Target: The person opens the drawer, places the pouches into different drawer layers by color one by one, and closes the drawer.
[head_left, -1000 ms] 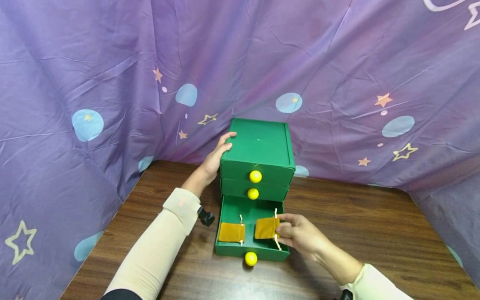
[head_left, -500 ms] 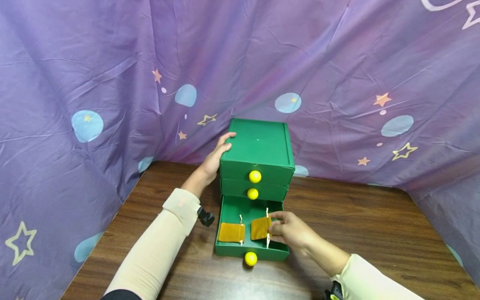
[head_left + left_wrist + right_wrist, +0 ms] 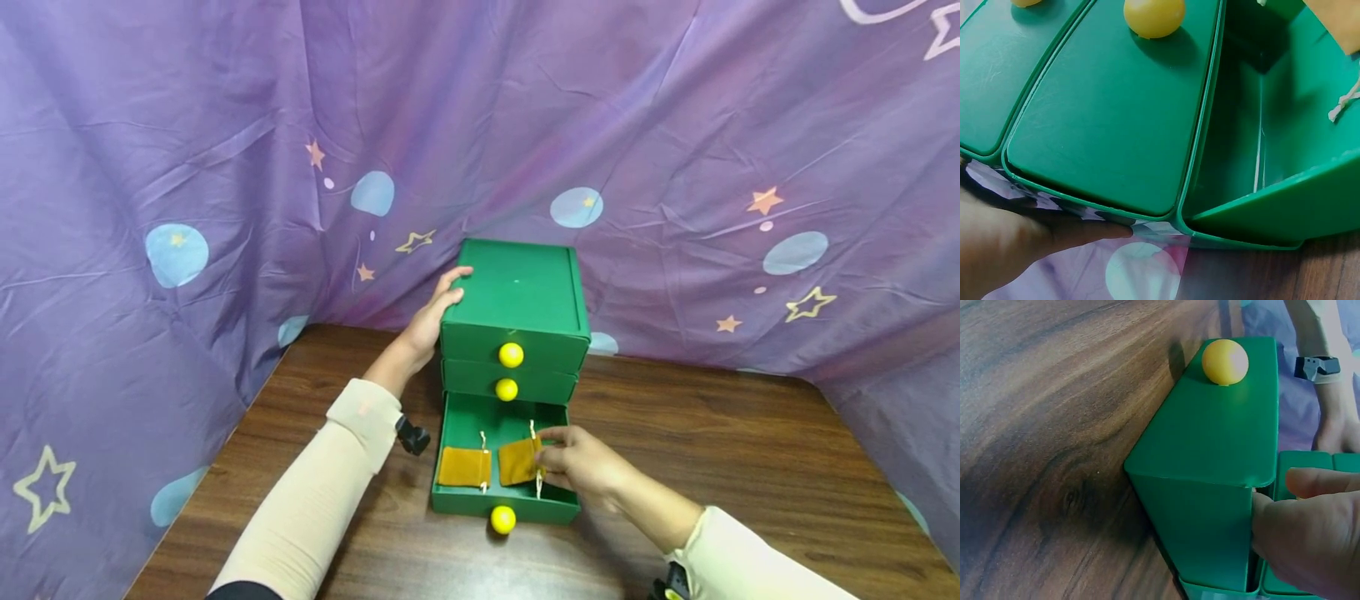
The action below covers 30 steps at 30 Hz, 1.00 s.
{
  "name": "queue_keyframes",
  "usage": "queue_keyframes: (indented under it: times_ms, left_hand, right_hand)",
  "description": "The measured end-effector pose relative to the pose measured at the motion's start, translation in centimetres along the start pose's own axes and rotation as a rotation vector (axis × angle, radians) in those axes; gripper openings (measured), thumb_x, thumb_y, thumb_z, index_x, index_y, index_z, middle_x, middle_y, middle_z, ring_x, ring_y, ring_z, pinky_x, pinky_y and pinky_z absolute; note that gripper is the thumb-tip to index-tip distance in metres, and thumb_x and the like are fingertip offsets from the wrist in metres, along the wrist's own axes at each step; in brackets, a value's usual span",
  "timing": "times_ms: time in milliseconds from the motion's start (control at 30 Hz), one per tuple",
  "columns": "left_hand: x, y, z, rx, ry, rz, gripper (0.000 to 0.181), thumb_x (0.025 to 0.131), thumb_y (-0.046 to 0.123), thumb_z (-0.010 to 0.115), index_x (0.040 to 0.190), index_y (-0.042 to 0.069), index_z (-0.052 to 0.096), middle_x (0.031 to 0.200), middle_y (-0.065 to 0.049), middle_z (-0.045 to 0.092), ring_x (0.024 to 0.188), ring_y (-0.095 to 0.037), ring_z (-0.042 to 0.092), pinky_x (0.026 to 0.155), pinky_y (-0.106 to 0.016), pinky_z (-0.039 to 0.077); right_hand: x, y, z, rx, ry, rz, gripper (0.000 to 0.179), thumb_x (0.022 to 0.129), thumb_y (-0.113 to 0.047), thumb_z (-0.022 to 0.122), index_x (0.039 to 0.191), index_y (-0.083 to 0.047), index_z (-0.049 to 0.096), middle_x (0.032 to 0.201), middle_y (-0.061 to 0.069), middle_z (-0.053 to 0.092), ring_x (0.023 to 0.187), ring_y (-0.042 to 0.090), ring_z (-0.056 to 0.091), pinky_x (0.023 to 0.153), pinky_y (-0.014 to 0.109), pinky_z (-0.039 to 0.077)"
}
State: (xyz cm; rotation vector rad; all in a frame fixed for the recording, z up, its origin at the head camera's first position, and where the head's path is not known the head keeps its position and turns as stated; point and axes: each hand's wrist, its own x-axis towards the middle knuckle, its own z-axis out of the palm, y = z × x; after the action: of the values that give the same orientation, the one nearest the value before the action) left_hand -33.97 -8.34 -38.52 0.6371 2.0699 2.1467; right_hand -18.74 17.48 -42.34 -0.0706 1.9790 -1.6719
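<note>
A green cabinet (image 3: 517,287) has its bottom drawer (image 3: 457,502) pulled out. Along the cabinet's left side lies my left hand (image 3: 424,325), fingertips at the top edge; its thumb (image 3: 1085,232) stretches straight along the side in the left wrist view. With the fingers and thumb of my right hand (image 3: 588,465) I pinch a mustard drawstring pouch (image 3: 516,463) by its corded end, inside the drawer's right half. Another mustard pouch (image 3: 462,467) lies flat in the left half. In the right wrist view the drawer front (image 3: 1216,437) and wall hide the pouches and my fingertips.
The cabinet stands on a brown wooden table (image 3: 712,433), a purple patterned cloth (image 3: 480,125) hanging behind it. Yellow ball knobs mark the drawers, including the upper knob (image 3: 511,355), middle knob (image 3: 506,389) and bottom knob (image 3: 503,520). The two upper drawers are closed.
My right hand has moved left with the pouch, bringing it further into the drawer beside the other pouch. My left hand and the cabinet have stayed put.
</note>
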Motion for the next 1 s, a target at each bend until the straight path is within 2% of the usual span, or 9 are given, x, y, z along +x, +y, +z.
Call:
queue_keyframes:
  times_ms: [167, 300, 433, 533, 733, 1000]
  left_hand:
    - [0.0, -0.1, -0.1, -0.008, -0.002, 0.002, 0.054, 0.107, 0.027, 0.031, 0.161, 0.021, 0.029, 0.17, -0.005, 0.015, 0.149, -0.035, 0.025, 0.123, -0.056, 0.015]
    - [0.0, -0.1, -0.1, -0.005, -0.005, 0.004, 0.053, 0.108, 0.027, 0.03, 0.161, 0.021, 0.028, 0.17, -0.006, 0.015, 0.149, -0.035, 0.025, 0.123, -0.055, 0.015]
    - [0.0, 0.0, 0.0, -0.007, -0.003, 0.004, 0.053, 0.108, 0.027, 0.031, 0.16, 0.021, 0.029, 0.17, -0.006, 0.015, 0.148, -0.035, 0.026, 0.122, -0.055, 0.016]
    - [-0.1, 0.0, 0.1, -0.009, 0.0, 0.005, 0.053, 0.107, 0.027, 0.031, 0.16, 0.021, 0.029, 0.17, -0.007, 0.015, 0.147, -0.036, 0.028, 0.122, -0.054, 0.017]
    - [-0.1, 0.0, 0.1, -0.017, 0.002, -0.001, 0.054, 0.107, 0.027, 0.031, 0.16, 0.021, 0.029, 0.169, -0.008, 0.017, 0.145, -0.036, 0.031, 0.122, -0.053, 0.02]
    - [-0.1, 0.1, 0.1, -0.016, 0.0, 0.005, 0.054, 0.107, 0.027, 0.03, 0.161, 0.02, 0.028, 0.17, -0.007, 0.015, 0.146, -0.036, 0.03, 0.122, -0.054, 0.019]
  right_hand:
    - [-0.3, -0.3, 0.1, 0.014, 0.022, -0.009, 0.069, 0.098, -0.002, 0.053, 0.151, 0.023, 0.017, 0.147, 0.045, 0.036, 0.13, 0.039, 0.051, 0.113, 0.057, 0.039]
    - [-0.6, -0.5, 0.0, 0.028, 0.008, -0.021, 0.072, 0.098, -0.002, 0.052, 0.15, 0.025, 0.012, 0.145, 0.045, 0.039, 0.13, 0.042, 0.052, 0.114, 0.057, 0.037]
    - [-0.8, -0.6, -0.1, 0.018, 0.0, -0.021, 0.071, 0.099, -0.003, 0.052, 0.151, 0.024, 0.011, 0.152, 0.046, 0.028, 0.142, 0.052, 0.037, 0.115, 0.06, 0.033]
    - [-1.0, -0.8, -0.1, 0.019, 0.004, -0.01, 0.071, 0.1, -0.004, 0.052, 0.152, 0.022, 0.012, 0.155, 0.046, 0.021, 0.146, 0.054, 0.028, 0.116, 0.061, 0.03]
    - [-1.3, -0.7, -0.2, 0.03, -0.003, -0.009, 0.072, 0.1, -0.003, 0.052, 0.152, 0.023, 0.011, 0.153, 0.046, 0.025, 0.146, 0.054, 0.029, 0.116, 0.06, 0.029]
    - [-1.3, -0.6, -0.5, 0.031, -0.021, -0.019, 0.073, 0.1, -0.005, 0.053, 0.152, 0.023, 0.011, 0.154, 0.046, 0.024, 0.146, 0.056, 0.027, 0.117, 0.06, 0.029]
